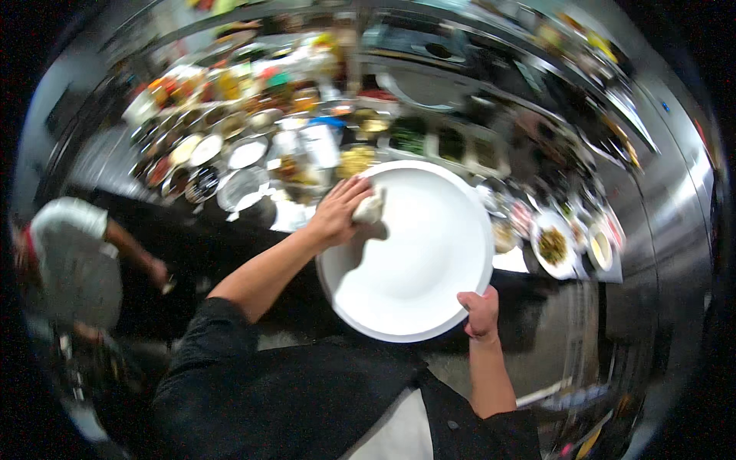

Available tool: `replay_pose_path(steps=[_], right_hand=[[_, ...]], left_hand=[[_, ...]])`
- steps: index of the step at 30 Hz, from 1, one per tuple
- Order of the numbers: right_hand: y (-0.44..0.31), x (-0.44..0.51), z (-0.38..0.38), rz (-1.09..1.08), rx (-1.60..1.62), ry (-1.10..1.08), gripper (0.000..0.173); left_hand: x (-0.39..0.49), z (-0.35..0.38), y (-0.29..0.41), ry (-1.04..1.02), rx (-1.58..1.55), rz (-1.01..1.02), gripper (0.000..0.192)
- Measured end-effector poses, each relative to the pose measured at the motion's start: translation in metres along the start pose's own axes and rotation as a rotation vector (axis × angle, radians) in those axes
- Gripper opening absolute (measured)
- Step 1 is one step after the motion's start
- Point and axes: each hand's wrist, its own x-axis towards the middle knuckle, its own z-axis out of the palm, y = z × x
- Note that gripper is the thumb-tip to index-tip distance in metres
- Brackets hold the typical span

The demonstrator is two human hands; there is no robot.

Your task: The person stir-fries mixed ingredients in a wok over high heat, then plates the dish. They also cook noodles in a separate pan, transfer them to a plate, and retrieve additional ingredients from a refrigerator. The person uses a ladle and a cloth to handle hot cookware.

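Observation:
A large round white plate (pixel 425 241) is held up in front of my body, its inner face towards me. My right hand (pixel 482 310) grips its lower right rim, the thumb over the edge. At the plate's upper left, my left hand (pixel 344 213) presses a crumpled white cloth (pixel 371 206) against the surface. The hand casts a shadow on the plate just below. Fingers behind the rim are hidden.
A counter beyond holds several metal bowls (pixel 246 187), containers of chopped greens (pixel 408 135) and an oval plate of food (pixel 553 244). Another person (pixel 77 259) stands at the left, one arm reaching out. Metal shelving (pixel 517 46) runs along the back.

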Motion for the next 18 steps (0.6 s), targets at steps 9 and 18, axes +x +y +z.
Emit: replay_pose_path(steps=[9, 18], right_hand=[[-0.025, -0.092, -0.199, -0.145, 0.073, 0.42, 0.035], [-0.043, -0.172, -0.32, -0.302, 0.041, 0.721, 0.043]], left_hand=[[0.056, 0.178, 0.322, -0.577, -0.523, 0.733, 0.067], [0.274, 0.315, 0.431, -0.327, -0.207, 0.83, 0.061]])
